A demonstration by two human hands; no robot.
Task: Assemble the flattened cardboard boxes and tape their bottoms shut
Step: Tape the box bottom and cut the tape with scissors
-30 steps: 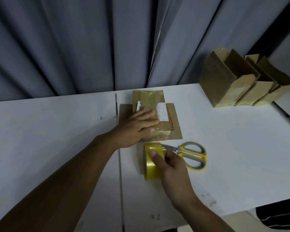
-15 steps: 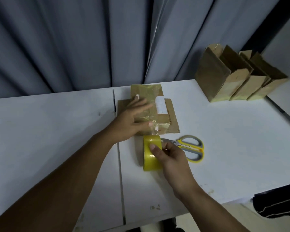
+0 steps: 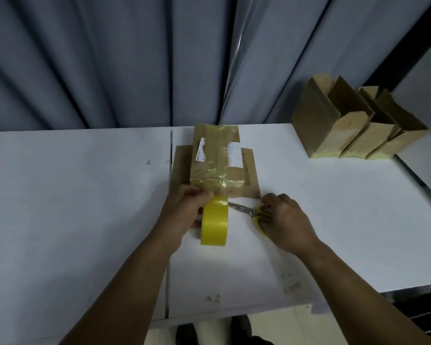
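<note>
1. Two hands work apart: the left hand (image 3: 184, 212) grips the upright yellow tape roll (image 3: 214, 225), and the right hand (image 3: 286, 222) curls over the scissors (image 3: 241, 209) handles.
2. Bare white table (image 3: 60, 207) spreads wide outside each hand; its seam runs under the left forearm.
3. Just beyond the fingers, touching the roll, lies the taped cardboard box (image 3: 214, 168) on flat cardboard (image 3: 181, 165).
4. Far beyond the right hand stand three assembled boxes (image 3: 358, 125), tops open, insides unseen.
</note>
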